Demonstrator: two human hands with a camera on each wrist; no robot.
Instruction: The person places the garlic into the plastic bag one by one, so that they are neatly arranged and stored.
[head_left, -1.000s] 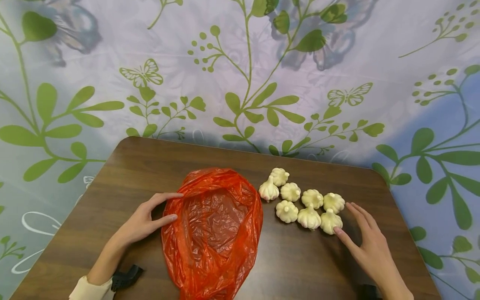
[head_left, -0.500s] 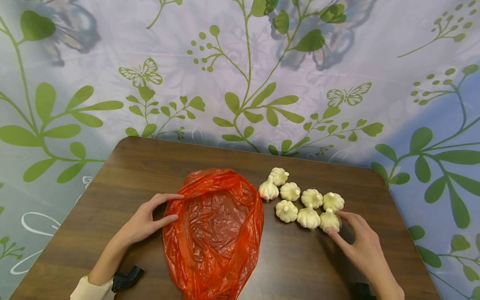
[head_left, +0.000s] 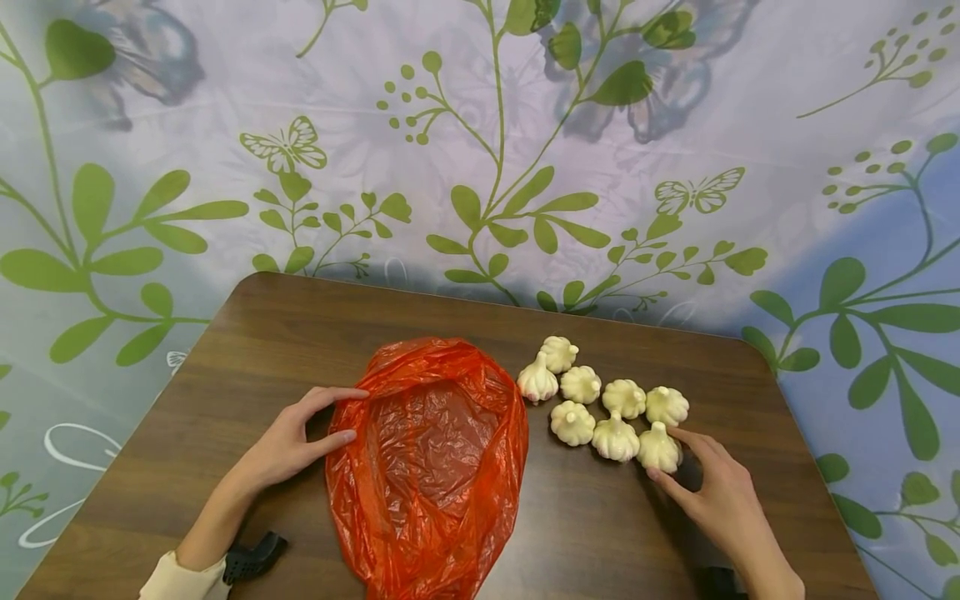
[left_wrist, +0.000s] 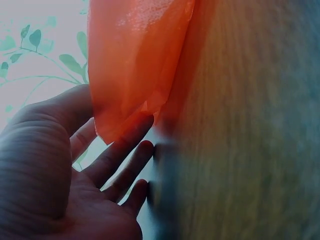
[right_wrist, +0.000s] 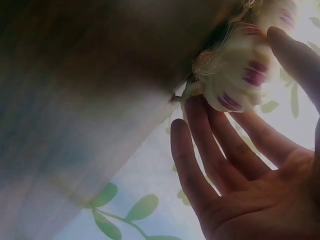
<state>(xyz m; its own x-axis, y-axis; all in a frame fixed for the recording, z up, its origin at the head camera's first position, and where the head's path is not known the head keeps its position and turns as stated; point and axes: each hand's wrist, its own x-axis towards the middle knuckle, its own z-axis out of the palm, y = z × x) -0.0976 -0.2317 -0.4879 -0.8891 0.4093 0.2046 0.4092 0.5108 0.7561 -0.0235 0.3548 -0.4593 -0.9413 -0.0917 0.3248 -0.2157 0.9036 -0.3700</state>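
Observation:
A red plastic bag point(head_left: 431, 475) lies on the table with its wide mouth facing up. My left hand point(head_left: 285, 446) touches the bag's left rim, its thumb and index finger spread apart; the left wrist view has the fingers fairly straight against the red film point(left_wrist: 135, 60). On the right, my right hand point(head_left: 723, 496) holds the front right garlic bulb point(head_left: 659, 450) between thumb and fingers. In the right wrist view that bulb point(right_wrist: 237, 72), pale with purple streaks and roots, sits between the thumb and the fingers point(right_wrist: 240, 150).
Several more garlic bulbs point(head_left: 581, 384) stand close together between the bag and my right hand. The brown wooden table point(head_left: 315, 325) ends at a back edge before a leaf-patterned cloth point(head_left: 420, 208). A black device point(head_left: 255, 557) is worn at the left wrist.
My right hand has moved left from beside the front right garlic bulb and closed its fingers and thumb round it. That bulb has shifted slightly. The left hand and bag look the same.

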